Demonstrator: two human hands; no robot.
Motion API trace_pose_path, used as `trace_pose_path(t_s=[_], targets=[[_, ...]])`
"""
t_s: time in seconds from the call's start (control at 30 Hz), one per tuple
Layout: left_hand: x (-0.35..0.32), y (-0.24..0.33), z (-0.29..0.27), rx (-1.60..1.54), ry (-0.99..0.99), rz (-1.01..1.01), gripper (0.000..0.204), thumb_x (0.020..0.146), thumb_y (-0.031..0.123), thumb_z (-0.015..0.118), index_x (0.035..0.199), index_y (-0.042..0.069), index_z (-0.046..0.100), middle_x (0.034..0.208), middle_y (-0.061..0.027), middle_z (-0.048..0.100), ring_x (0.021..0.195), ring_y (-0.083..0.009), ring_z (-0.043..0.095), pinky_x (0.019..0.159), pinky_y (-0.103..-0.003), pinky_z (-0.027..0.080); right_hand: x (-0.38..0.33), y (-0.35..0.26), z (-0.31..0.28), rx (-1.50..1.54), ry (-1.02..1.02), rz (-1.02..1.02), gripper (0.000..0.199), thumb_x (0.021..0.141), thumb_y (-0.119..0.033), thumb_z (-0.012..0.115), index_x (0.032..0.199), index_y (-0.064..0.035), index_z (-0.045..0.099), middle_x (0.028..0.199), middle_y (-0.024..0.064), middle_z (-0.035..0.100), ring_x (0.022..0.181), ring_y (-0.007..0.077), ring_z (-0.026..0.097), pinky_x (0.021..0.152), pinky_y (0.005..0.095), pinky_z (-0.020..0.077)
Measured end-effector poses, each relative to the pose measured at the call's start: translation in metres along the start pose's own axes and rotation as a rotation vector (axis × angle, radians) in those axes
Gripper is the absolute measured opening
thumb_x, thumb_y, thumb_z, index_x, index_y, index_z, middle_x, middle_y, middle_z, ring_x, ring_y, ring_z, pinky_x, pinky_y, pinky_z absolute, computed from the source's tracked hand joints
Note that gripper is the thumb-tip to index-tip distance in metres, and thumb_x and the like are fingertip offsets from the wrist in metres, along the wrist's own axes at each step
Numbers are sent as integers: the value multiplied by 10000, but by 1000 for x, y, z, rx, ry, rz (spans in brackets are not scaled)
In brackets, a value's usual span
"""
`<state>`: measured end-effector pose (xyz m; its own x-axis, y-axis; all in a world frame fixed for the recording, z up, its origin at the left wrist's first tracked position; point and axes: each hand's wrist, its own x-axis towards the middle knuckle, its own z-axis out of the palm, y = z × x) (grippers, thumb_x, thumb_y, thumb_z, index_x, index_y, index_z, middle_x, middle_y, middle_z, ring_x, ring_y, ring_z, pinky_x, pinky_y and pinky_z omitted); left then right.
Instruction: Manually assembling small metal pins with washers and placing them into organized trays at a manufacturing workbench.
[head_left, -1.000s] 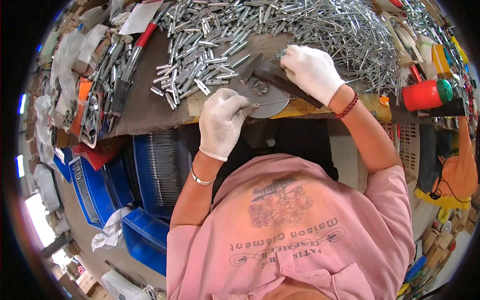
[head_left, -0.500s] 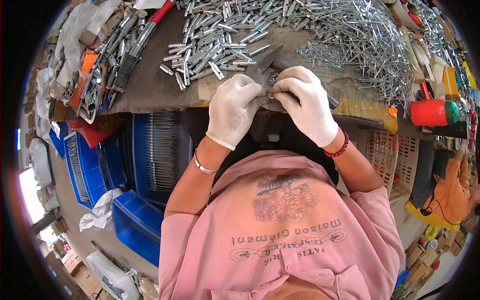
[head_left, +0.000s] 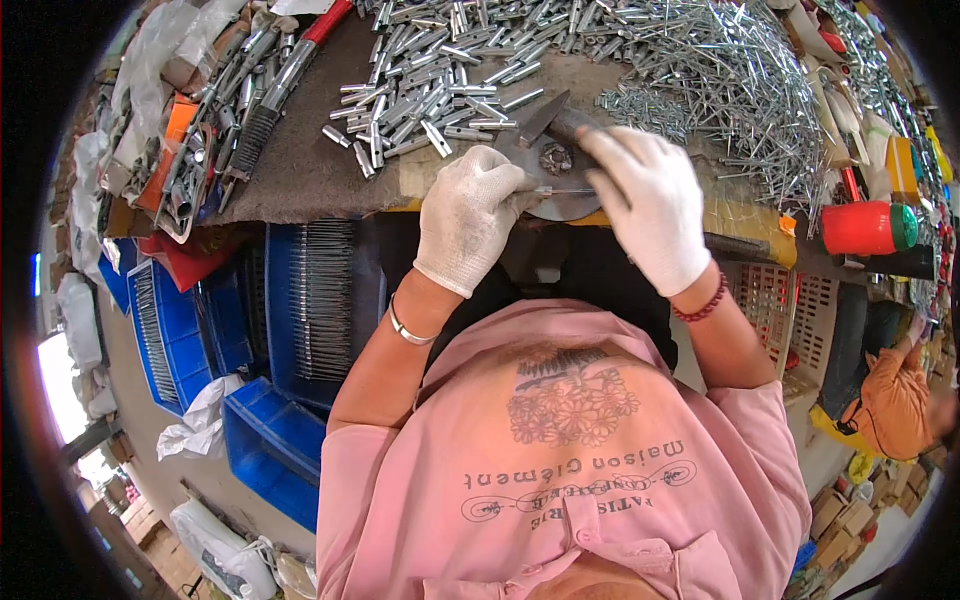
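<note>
metal rod (head_left: 565,190), one, in left hand (head_left: 465,220), fingers clenched, and right hand (head_left: 655,205), fingers apart, near one hammer (head_left: 547,117)

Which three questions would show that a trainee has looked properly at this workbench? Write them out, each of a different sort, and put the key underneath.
1. Multiple choice: what is pinched in the left hand?
A) a paper sheet
B) a slender metal piece
C) a paintbrush

2. True or false: both of the person's wrists are bare.

3. Fill in the missing word: the red container at the bench's right has a ____ end.

Key:
1. B
2. False: there is a silver-coloured bangle on the left and a red bead bracelet on the right.
3. green
</note>
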<state>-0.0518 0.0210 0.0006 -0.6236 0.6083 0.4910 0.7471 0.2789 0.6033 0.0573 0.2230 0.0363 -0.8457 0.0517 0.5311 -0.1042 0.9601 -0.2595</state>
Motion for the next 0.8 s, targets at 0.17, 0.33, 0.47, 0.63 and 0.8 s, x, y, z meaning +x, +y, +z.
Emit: trace_pose_path(t_s=[0.17,0.33,0.47,0.63,0.8], targets=[[0,-2,2,-127,-21,-64,153,767,115,899,876,101,793,860,-92,672,810,-323,692,713,-432,557,-7,22,-10,-128,-303,103,391,910,-106,739,1300,-110,723,1098,126,716,1000,341,700,883,447,554],[1,-5,-1,-108,-33,-9,164,754,94,904,872,85,790,845,-97,666,800,-316,689,708,-428,553,-23,5,-30,245,-46,263,493,908,9,706,1388,-101,692,1052,137,684,932,364,695,825,403,574],[-2,-9,1,-182,-31,-37,181,745,52,892,889,74,785,843,-103,668,802,-316,689,709,-423,552,-41,-8,-50,216,-156,204,509,913,49,710,1398,-108,710,1024,134,696,819,334,705,754,372,575],[0,-8,0,-117,-42,17,206,736,23,880,911,68,782,845,-105,669,804,-319,687,710,-424,550,-50,-16,-48,-3,-340,69,495,954,-1,707,1422,-163,716,914,108,647,718,320,667,643,384,540],[3,2,-5,-84,-25,26,185,728,29,871,891,56,788,851,-108,675,798,-322,684,708,-423,550,-46,-12,-41,203,-252,168,508,949,23,698,1435,-124,696,967,130,668,799,324,690,717,370,557]])
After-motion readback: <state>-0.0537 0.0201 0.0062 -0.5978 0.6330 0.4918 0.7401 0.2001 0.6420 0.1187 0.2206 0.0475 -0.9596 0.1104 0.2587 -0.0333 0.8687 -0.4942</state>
